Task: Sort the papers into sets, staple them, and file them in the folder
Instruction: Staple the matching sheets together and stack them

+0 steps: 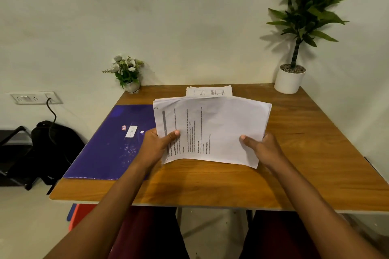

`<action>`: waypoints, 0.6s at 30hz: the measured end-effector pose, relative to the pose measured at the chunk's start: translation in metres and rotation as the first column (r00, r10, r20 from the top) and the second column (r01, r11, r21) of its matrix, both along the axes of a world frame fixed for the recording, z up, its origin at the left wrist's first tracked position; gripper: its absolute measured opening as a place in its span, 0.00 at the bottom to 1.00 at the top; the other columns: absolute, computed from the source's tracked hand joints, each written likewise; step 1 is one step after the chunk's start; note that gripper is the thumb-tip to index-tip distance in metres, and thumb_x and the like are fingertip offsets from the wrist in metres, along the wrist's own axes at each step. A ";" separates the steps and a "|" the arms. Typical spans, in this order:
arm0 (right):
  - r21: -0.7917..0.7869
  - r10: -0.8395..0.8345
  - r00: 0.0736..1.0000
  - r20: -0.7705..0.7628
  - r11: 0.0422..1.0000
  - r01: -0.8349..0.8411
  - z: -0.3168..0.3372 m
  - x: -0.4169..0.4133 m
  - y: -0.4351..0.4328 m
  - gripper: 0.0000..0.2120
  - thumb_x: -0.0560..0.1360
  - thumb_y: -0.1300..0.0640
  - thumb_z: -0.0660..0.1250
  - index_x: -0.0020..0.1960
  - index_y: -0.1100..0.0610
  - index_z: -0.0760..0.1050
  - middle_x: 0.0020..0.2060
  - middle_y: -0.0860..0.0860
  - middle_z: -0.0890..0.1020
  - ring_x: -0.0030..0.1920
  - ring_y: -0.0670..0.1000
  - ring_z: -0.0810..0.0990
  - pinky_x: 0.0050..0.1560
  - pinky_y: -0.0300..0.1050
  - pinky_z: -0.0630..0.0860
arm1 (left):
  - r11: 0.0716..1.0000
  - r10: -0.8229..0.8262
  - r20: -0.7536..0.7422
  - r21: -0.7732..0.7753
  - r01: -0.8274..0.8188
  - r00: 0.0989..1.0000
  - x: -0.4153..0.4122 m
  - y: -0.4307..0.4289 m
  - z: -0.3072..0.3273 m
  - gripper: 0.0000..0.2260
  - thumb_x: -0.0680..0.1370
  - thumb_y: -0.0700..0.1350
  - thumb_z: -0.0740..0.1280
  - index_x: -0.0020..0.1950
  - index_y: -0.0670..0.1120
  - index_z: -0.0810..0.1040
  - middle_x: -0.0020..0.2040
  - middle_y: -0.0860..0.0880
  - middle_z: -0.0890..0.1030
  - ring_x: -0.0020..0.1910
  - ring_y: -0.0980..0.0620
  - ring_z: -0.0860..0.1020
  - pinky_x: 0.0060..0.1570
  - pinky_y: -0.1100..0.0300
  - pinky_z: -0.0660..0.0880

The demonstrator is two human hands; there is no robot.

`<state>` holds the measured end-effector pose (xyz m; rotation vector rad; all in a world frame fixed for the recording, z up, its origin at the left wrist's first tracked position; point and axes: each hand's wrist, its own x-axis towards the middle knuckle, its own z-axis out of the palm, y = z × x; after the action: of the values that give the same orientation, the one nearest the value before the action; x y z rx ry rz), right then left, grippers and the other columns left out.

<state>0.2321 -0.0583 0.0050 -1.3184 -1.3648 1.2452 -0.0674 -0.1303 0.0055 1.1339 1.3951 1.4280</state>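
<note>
While left hand (155,145) and right hand (263,149) grip, papers (212,128) lie beneath thumbs.

A wooden table (315,153) with a warm brown grain stands against a pale wall (189,27). At its far right corner a tall, leafy green plant (309,6) grows from a round white pot (289,81) topped with gravel. At the far left corner, close to the wall, a small bunch of white flowers (126,68) sits in a little pale pot (132,87). Left of the table, a white socket plate (35,98) is fixed low on the wall; a black cable (53,115) hangs from it toward a black backpack (56,149) on the floor (25,216). Something red and blue (77,214) shows under the table's near left edge, too hidden to identify
</note>
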 end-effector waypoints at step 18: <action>0.029 -0.020 0.999 0.033 0.999 0.019 -0.028 0.001 -0.009 0.17 0.78 0.51 0.72 0.64 0.53 0.76 0.54 0.46 0.82 0.54 0.50 0.80 0.50 0.43 0.74 | 0.997 0.081 -0.022 0.005 -0.081 0.996 0.004 -0.012 -0.026 0.10 0.79 0.39 0.71 0.59 0.36 0.81 0.52 0.46 0.87 0.51 0.51 0.86 0.45 0.62 0.82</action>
<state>0.2331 -0.0671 -0.0228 -1.3346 -1.3852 1.1911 -0.0633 -0.1421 -0.0204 1.1099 1.4690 1.4792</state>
